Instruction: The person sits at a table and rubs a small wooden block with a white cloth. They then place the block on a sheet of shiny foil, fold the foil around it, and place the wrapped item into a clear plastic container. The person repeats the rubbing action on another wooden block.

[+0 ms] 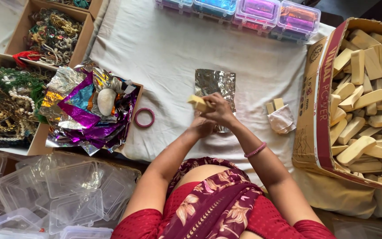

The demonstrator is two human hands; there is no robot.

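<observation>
My right hand (pixel 219 108) grips a small pale wooden block (pixel 199 103) above a sheet of silver foil (pixel 215 82) that lies on the white cloth (pixel 164 53). Just below it, my left hand (pixel 202 127) is curled against the right hand and the foil's lower edge; what it holds is hidden. A pink bangle is on my right wrist. Another pink bangle (pixel 144 117) lies flat on the cloth to the left of my hands.
A cardboard box (pixel 317 110) full of wooden blocks stands at right; two blocks and a wrapped piece (pixel 280 116) lie beside it. Left: a box of coloured foil sheets under a stone (pixel 106 101), boxes of beads and bangles (pixel 5 106), clear plastic cases (pixel 67 186). Coloured cases (pixel 257 11) line the far edge.
</observation>
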